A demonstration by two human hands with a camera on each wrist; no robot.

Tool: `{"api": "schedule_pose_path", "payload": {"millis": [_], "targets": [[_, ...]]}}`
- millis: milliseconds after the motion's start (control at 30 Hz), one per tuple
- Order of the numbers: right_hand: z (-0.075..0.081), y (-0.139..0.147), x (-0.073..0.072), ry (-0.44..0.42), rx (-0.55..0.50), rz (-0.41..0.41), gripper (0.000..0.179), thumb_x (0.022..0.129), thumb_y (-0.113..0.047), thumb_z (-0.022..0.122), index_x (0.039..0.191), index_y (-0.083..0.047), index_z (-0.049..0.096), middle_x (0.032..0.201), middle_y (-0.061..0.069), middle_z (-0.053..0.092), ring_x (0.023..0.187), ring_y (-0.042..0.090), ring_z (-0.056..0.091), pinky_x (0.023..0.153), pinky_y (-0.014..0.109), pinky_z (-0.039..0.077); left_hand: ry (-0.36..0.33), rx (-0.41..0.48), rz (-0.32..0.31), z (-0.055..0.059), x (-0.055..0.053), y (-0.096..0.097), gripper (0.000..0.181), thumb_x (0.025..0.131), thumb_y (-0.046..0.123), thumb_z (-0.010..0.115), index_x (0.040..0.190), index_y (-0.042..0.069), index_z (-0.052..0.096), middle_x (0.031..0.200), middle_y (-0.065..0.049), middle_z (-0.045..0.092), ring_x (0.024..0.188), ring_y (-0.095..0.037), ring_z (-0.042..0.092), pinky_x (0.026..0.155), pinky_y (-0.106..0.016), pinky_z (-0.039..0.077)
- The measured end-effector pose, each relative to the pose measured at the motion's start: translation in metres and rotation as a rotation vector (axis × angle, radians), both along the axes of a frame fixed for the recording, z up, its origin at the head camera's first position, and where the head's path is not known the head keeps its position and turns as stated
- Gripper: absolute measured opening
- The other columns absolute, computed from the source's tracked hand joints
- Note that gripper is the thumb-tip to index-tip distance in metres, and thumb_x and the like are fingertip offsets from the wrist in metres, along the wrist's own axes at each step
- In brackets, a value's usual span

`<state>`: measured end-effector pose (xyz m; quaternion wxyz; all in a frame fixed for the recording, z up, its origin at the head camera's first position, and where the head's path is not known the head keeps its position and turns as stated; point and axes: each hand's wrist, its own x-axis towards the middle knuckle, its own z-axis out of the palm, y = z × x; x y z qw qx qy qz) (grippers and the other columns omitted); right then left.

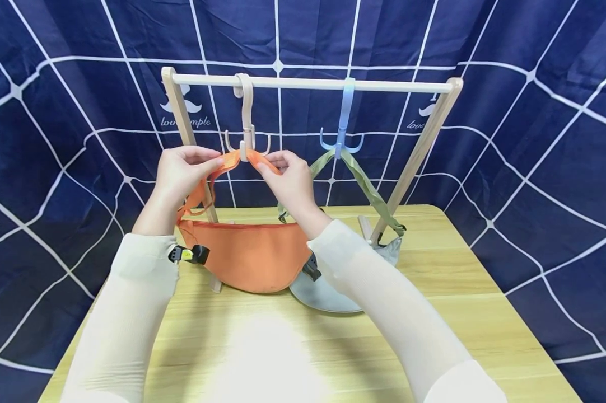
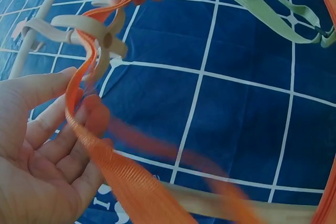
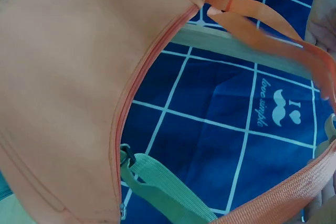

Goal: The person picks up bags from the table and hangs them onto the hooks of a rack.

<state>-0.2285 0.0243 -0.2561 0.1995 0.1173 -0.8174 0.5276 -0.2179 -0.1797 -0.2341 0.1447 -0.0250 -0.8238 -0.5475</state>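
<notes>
An orange waist bag (image 1: 252, 254) hangs by its strap (image 2: 73, 103) from a beige multi-prong hook (image 1: 246, 120) on the rack's rail. My left hand (image 1: 182, 173) pinches the strap just left of the hook's prongs. On the other side, my right hand (image 1: 290, 182) pinches the strap close to the hook. In the left wrist view the strap passes over a prong of the hook (image 2: 105, 40). The bag's red zipper edge (image 3: 139, 82) shows in the right wrist view, where the right hand is mostly out of frame. A black buckle (image 1: 197, 254) dangles beside my left sleeve.
A wooden rack (image 1: 313, 84) stands on the wooden table (image 1: 434, 324). A blue hook (image 1: 342, 123) to the right carries a green strap (image 1: 366, 184) with a grey bag (image 1: 328, 294) below, partly behind my right arm. A dark blue checked cloth (image 1: 535, 168) surrounds the table.
</notes>
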Motion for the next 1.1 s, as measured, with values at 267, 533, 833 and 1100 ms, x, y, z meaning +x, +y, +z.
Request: {"api": "schedule_pose_path", "payload": {"millis": [267, 533, 833, 1100], "targets": [[-0.005, 0.013, 0.002, 0.021, 0.034, 0.024, 0.029, 0.085, -0.022, 0.074, 0.108, -0.007, 0.068, 0.102, 0.004, 0.069, 0.089, 0.014, 0.064, 0.079, 0.023, 0.049, 0.113, -0.035, 0.028, -0.007, 0.009, -0.009, 0.033, 0.083, 0.025, 0.076, 0.105, 0.000, 0.071, 0.091, 0.005, 0.072, 0.079, 0.001, 0.063, 0.076, -0.018, 0.048], [-0.009, 0.031, 0.004, 0.011, 0.093, 0.025, 0.037, 0.085, -0.028, 0.073, 0.115, -0.008, 0.066, 0.110, 0.007, 0.068, 0.099, 0.015, 0.065, 0.082, 0.030, 0.050, 0.129, -0.019, 0.022, -0.016, 0.017, -0.007, 0.034, 0.083, 0.025, 0.076, 0.107, 0.001, 0.071, 0.096, 0.001, 0.071, 0.079, 0.001, 0.063, 0.073, -0.017, 0.048], [-0.016, 0.057, 0.010, -0.007, 0.130, 0.025, 0.038, 0.085, -0.030, 0.073, 0.117, -0.011, 0.065, 0.110, 0.004, 0.068, 0.098, 0.017, 0.065, 0.086, 0.037, 0.048, 0.161, 0.017, -0.037, -0.031, 0.025, 0.001, 0.034, 0.082, 0.020, 0.077, 0.109, 0.001, 0.070, 0.094, 0.001, 0.071, 0.081, -0.002, 0.063, 0.069, -0.017, 0.048], [-0.026, 0.084, 0.019, 0.016, 0.157, 0.042, 0.037, 0.086, -0.028, 0.072, 0.116, -0.007, 0.065, 0.106, 0.005, 0.069, 0.092, 0.016, 0.066, 0.085, 0.039, 0.048, 0.200, -0.050, -0.031, -0.050, 0.031, 0.012, 0.034, 0.080, 0.014, 0.078, 0.110, 0.001, 0.069, 0.103, -0.016, 0.069, 0.093, -0.016, 0.065, 0.082, -0.029, 0.050]]}}
